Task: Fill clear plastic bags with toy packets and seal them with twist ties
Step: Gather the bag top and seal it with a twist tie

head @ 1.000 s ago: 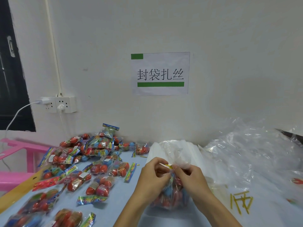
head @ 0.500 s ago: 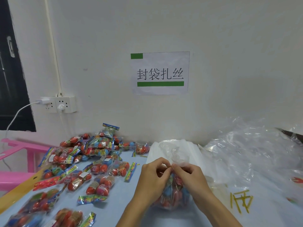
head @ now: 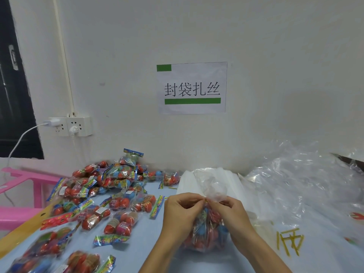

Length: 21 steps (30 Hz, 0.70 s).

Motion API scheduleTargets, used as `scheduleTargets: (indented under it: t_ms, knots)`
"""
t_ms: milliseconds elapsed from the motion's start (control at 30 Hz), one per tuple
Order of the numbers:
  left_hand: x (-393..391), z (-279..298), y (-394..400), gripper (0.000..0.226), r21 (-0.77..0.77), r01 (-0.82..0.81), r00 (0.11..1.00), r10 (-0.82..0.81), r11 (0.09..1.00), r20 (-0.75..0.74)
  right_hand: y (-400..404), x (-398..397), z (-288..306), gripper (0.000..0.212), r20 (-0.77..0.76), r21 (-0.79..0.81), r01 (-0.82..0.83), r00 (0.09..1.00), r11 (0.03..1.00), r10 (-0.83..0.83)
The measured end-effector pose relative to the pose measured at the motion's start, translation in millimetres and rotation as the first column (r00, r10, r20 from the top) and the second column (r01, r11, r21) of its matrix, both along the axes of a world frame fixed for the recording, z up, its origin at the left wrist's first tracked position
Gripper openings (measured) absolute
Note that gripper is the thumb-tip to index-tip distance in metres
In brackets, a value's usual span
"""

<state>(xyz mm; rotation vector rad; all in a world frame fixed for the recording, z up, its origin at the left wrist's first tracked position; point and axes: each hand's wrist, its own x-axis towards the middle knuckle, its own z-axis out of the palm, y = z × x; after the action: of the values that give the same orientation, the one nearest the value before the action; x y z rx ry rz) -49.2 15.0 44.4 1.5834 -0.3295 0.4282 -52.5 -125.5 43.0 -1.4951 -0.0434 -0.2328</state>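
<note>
Here, two hands work at the gathered neck of a filled clear bag on the blue table.

The table [head: 149,251] carries a loose heap of clear plastic [head: 307,186] at the right, a pile of toy packets [head: 110,186] at the left, and a few yellow twist ties [head: 289,241] lying near the right forearm. The filled bag [head: 206,235] stands between the wrists, its top flaring above the fingers. The left hand [head: 181,215] and the right hand [head: 234,215] both pinch its neck, fingertips touching; whether a tie sits under them cannot be told. The likely risk is a slack twist: if either pinch eases, the slippery neck could spring open and spill packets, or the thin tie could slip out.
</note>
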Motion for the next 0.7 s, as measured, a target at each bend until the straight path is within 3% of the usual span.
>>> scheduleTargets:
  t_ms: [400, 700]
  knots:
    - [-1.3, -1.1, -0.4, 0.017, 0.033, 0.054, 0.997, -0.052, 0.998, -0.056, -1.0, 1.0, 1.7, 0.015, -0.033, 0.082, -0.013, 0.999, 0.997, 0.016]
    - [-2.1, 0.7, 1.4, 0.015, 0.004, 0.082, 0.994, -0.082, 0.997, -0.078, -1.9, 0.3, 1.1, 0.015, -0.010, 0.041, -0.023, 1.000, 0.999, 0.024]
